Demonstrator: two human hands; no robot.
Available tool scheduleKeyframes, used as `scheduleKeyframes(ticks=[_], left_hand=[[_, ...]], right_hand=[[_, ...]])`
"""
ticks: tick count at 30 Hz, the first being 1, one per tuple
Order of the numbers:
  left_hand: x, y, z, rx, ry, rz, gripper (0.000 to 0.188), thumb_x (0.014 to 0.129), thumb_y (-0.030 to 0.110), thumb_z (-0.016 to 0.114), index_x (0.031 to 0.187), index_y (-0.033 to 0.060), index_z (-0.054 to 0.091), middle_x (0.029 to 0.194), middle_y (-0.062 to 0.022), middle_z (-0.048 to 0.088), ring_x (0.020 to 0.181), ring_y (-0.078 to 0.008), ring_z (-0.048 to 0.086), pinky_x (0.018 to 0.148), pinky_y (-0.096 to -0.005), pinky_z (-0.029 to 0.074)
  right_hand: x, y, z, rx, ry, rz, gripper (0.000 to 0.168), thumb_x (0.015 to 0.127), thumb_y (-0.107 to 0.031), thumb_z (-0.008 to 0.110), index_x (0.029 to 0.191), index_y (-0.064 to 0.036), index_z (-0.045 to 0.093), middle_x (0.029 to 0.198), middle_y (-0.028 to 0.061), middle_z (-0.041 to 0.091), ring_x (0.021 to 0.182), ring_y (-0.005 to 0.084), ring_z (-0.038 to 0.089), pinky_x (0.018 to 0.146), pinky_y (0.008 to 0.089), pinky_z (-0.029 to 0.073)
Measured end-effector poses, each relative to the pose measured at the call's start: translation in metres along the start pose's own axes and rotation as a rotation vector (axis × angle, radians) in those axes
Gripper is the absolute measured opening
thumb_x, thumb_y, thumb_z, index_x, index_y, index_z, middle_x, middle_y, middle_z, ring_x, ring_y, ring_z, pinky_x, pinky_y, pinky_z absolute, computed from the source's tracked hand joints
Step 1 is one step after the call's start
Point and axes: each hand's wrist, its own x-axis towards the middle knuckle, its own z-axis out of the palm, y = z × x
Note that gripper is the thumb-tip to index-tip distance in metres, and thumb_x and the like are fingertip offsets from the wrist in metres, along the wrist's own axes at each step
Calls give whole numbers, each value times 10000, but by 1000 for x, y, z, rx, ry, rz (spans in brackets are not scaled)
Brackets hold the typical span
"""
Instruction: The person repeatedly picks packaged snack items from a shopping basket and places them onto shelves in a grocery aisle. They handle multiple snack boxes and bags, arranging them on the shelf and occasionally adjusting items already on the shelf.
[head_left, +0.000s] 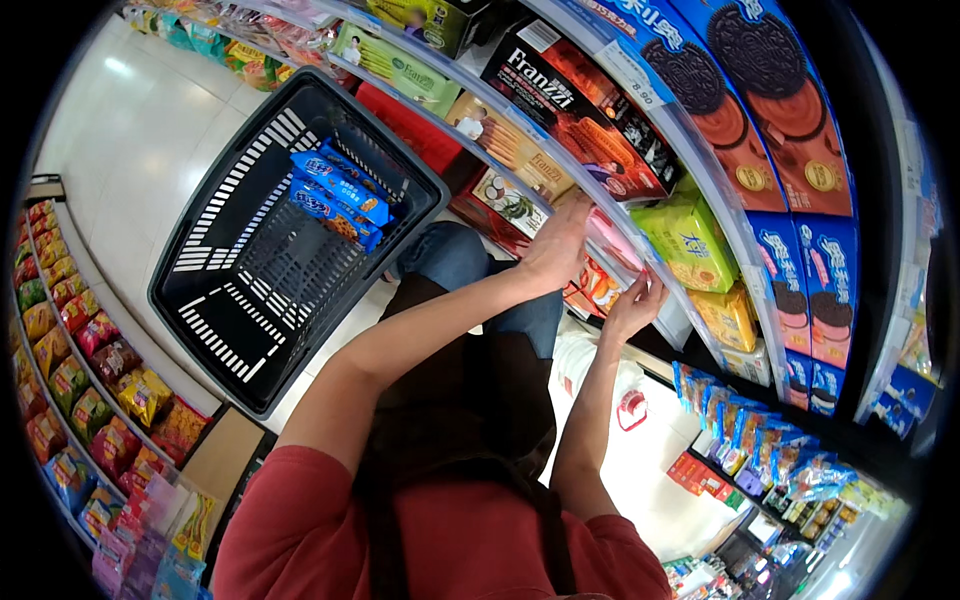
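Note:
Both my hands reach into a lower shelf of a store rack, one at each end of a pink packet (616, 238). My left hand (556, 247) has its fingers extended at the packet's far-left end, beside a tan Franzzi biscuit pack (510, 142). At the other end, the bent fingers of my right hand (636, 304) meet the packet's edge near the shelf lip. The shelf edge hides part of the packet, so a firm grip by either hand cannot be made out. A dark shopping basket (300, 247) stands to my left, with blue snack packets (341, 195) inside.
Above the pink packet, a shelf bears a black Franzzi box (581, 112) and green biscuit packs (686, 240). Blue Oreo boxes (757, 97) stand higher up. A large clear bottle with a red handle (632, 409) is on the floor. Snack bags (82, 375) line racks at left.

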Motion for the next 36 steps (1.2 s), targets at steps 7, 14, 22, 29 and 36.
scheduleKeyframes(ticks=[7,14,22,29,36], left_hand=[[0,21,-26,50,-114,-146,643,776,-33,576,1370,-23,331,1338,-295,407,1195,-477,453,984,-475,432],[7,4,-149,305,2,98,440,791,-22,589,1224,42,545,1307,-198,511,1178,-390,523,967,-429,473],[79,-81,-288,1016,83,316,493,790,-23,555,1279,31,518,1345,-134,508,1340,-306,399,1048,-445,388],[99,-103,-306,1228,17,322,534,765,-3,580,1293,57,524,1285,-115,540,1303,-292,433,1062,-412,365],[102,-92,-312,1313,-5,413,402,757,51,626,1154,103,652,1120,-68,562,1133,-223,512,914,-350,414]], right_hand=[[-8,1,5,-272,-39,-126,411,854,-40,625,1250,30,544,1206,307,500,1141,472,465,961,516,370],[-23,-74,26,-258,-104,-322,483,838,-37,627,1309,-40,522,1350,299,426,1271,462,388,1058,554,301],[-11,-222,123,-103,-441,-694,470,887,-154,620,1338,-78,513,1370,185,472,1281,356,432,1094,535,267],[16,-267,185,-103,-488,-762,427,863,-146,645,1243,5,524,1074,258,611,955,424,615,776,489,506],[5,-272,198,-164,-506,-700,393,834,-181,684,1199,-58,603,1079,197,615,994,376,605,803,519,471]])
